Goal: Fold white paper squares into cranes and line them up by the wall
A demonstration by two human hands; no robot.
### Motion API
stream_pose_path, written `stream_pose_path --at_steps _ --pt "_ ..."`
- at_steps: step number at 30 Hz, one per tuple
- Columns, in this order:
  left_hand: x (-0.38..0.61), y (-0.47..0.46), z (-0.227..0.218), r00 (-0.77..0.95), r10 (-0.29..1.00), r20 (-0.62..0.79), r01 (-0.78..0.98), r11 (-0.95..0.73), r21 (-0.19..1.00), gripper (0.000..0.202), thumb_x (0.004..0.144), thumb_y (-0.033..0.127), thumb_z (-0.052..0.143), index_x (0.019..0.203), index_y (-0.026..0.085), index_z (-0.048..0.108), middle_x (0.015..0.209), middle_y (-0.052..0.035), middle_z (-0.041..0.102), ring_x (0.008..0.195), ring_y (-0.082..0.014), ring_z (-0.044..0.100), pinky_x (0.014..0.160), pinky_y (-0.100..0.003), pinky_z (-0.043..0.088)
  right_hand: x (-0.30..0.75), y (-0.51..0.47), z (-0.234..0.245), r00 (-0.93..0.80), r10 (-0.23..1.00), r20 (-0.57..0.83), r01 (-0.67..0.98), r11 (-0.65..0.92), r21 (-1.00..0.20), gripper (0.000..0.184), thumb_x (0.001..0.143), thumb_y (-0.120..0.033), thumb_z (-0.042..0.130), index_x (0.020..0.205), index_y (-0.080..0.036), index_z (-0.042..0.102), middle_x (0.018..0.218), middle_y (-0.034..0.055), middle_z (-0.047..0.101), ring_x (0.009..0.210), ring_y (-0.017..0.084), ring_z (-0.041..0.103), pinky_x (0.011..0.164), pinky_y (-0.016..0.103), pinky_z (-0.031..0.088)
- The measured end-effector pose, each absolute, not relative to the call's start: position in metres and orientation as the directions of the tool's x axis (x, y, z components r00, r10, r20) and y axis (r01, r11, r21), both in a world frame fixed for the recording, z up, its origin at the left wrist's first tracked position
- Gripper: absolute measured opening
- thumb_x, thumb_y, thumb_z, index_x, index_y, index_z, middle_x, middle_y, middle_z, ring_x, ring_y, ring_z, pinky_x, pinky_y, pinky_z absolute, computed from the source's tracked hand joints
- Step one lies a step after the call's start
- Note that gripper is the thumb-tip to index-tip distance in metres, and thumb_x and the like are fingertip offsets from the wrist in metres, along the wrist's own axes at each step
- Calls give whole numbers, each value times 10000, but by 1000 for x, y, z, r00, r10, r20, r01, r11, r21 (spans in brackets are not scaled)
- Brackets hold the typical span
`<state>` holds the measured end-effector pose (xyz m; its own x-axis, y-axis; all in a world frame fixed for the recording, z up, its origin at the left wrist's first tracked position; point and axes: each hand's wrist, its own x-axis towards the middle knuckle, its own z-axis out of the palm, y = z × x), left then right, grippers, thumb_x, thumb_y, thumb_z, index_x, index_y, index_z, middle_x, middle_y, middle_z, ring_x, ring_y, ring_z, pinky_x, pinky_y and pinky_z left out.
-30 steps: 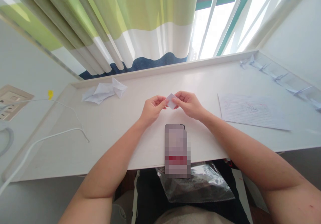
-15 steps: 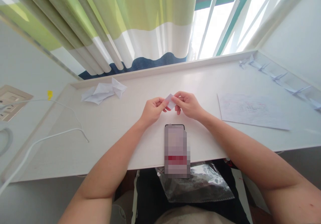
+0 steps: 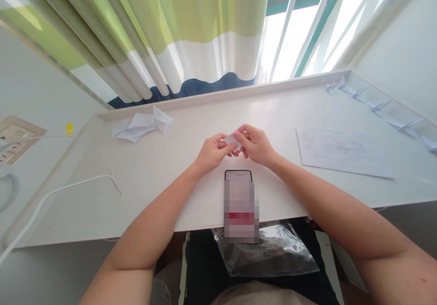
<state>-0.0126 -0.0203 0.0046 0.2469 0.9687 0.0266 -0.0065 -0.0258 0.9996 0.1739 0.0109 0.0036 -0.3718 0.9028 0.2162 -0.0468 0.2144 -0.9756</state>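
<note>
White paper slip, long axis roughly crosswise, slightly tilted, pinched between both hands' fingertips; left hand, right hand curled, neither clearly nearer; held above white desk.

curtain striped lime, white, wavy navy; desk white; paper slip pale lilac-white.

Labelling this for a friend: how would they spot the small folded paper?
Start at the white desk below the striped curtain. Above the phone, the left hand and right hand meet. The small folded paper is pinched between them, unlike the crumpled paper and lined sheet lying nearby.
</note>
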Motion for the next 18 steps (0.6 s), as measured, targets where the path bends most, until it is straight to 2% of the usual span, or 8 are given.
stream_pose_path --at_steps 3,8,14,18 --pt "-13 -19 3 242 967 82 -40 -75 996 520 829 610 933 975 172 695 782 -30 788 733 -172 751 769 -332 592 174 10 3 -373 901 222 -26 229 -973 559 942 -776 723 876 -250 548 603 -30 688 425 109 585 389 233 421" --pt "-14 -14 -2 171 973 152 -31 -149 988 374 947 528 821 1033 183 702 937 -66 804 835 -172 731 763 -316 580 178 13 2 -386 900 200 -2 216 -976 560 932 -754 740 819 -246 534 615 -28 686 422 116 619 426 246 461" --pt "-21 -9 -8 116 977 177 43 -183 982 373 946 541 794 1031 184 726 894 -50 778 739 -142 633 719 -300 536 179 22 10 -451 888 90 52 127 -991 540 878 -719 810 825 -211 634 727 25 752 518 138 699 477 256 542" --pt "-27 -9 -8 82 979 187 80 -194 978 373 959 551 772 1025 185 744 802 -18 726 663 -129 577 665 -289 495 177 29 17 -525 851 13 106 80 -991 516 868 -683 854 880 -190 705 758 52 779 573 161 736 486 257 555"
